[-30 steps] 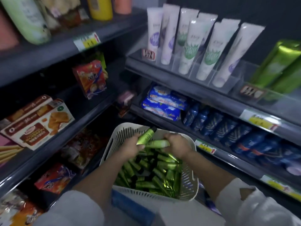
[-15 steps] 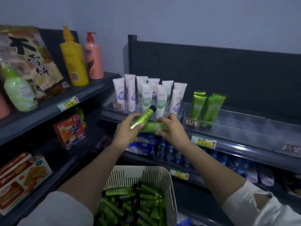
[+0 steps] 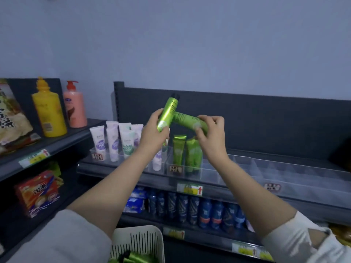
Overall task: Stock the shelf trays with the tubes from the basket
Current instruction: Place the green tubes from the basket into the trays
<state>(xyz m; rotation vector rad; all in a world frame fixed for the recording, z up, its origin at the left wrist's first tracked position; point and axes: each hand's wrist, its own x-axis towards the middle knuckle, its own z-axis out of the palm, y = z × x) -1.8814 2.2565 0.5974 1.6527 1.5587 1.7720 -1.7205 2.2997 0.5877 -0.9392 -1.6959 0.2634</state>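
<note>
Head view: left hand (image 3: pixel 152 134) grips one green tube (image 3: pixel 168 114), right hand (image 3: pixel 212 138) grips a second tube (image 3: pixel 187 120), both held above the shelf tray (image 3: pixel 209 173) with few standing tubes (image 3: pixel 178 150); basket (image 3: pixel 138 238) holds more, judged early stage.

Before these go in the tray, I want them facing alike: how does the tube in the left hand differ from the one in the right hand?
The left-hand tube stands near upright, its black cap on top; the right-hand tube lies almost level. The left-hand tube crosses in front of the right-hand tube, hiding one end of it. Lettering shows along the right-hand tube's side. Both are glossy green.
</note>
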